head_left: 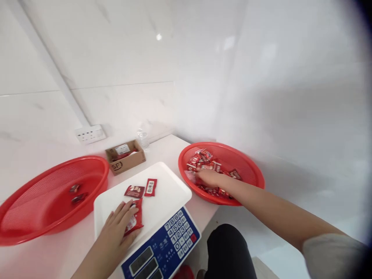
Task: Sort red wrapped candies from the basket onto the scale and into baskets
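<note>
My left hand (118, 228) rests on the white tray (168, 190) of a weighing scale, its fingers and thumb around a red snack packet (138, 217). Just beyond the fingers lie a dark red packet (135, 191) and a small red packet with a white label (150, 187). On the right, my right hand (207, 177) reaches down into a red plastic basket (247, 162) holding many small red wrapped snacks (216, 166). Its fingertips are buried among the wrappers, so their grip is hidden. A pale pink wrapper (190, 175) shows beside that hand.
Left of the scale stands another red basket (55, 170) with a few dark packets (79, 197) inside. A cardboard box (128, 162) and a clear plastic bottle (143, 138) stand near the wall. The scale's blue keypad panel (164, 244) faces me.
</note>
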The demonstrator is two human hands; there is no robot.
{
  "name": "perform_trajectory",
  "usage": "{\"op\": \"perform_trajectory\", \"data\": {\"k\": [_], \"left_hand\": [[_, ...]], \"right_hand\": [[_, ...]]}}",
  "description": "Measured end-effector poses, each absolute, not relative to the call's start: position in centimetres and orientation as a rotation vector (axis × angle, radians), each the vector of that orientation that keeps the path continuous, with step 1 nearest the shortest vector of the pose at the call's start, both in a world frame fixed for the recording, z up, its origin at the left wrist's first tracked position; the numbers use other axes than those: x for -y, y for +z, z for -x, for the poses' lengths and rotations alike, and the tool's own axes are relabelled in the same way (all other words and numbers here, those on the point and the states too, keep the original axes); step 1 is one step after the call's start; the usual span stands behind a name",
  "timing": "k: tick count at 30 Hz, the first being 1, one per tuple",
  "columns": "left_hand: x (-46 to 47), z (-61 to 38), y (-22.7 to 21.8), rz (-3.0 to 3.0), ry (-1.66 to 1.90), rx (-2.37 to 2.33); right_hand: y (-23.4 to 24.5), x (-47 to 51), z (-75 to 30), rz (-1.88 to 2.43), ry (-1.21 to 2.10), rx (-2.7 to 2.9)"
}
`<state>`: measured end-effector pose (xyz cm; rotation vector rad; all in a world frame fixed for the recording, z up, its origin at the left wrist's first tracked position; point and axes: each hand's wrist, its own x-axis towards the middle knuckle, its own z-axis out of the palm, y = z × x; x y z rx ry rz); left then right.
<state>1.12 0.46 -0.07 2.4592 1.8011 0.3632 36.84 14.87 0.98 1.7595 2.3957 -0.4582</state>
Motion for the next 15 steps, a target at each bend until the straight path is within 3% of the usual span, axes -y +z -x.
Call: {"op": "perform_trajectory", "data": {"k": [7,10,13,15], "left_hand": [[0.3,-2.8,1.9,-2.303,0.262,-1.81],[0.3,-3.2,2.2,-2.282,0.236,-1.796],[0.4,-3.5,2.3,-2.268,0.228,-1.789],[0.4,-3.7,2.3,-2.278,0.262,-1.778]], "right_hand": [[4.6,-14.6,-35.9,-1.936,-0.372,-2.539],[6.1,-12.8,-32.9,-1.832,-0.552,-2.746],[6.0,-10.9,-28.9,-1.569,-1.042,-2.904],[5.5,-9.8,-26.6,-1.455,-1.006,-2.957]]}}
